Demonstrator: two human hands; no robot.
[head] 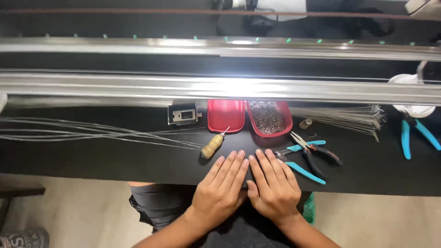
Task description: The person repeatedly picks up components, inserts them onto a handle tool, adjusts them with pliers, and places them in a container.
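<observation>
My left hand and my right hand lie flat, side by side, on the near edge of a black worktable; both hold nothing and their fingers are spread. Just beyond the left fingertips lies an awl with a cork-like handle. Right of my right hand lie blue-handled pliers and black-handled pliers, crossed over each other. Farther back sit a red empty tray and a red tray filled with small metal parts.
Long thin wires fan across the table's left side; a bundle of wires lies at right. A small metal block, a small spool, another blue-handled tool and a white object sit near long metal rails.
</observation>
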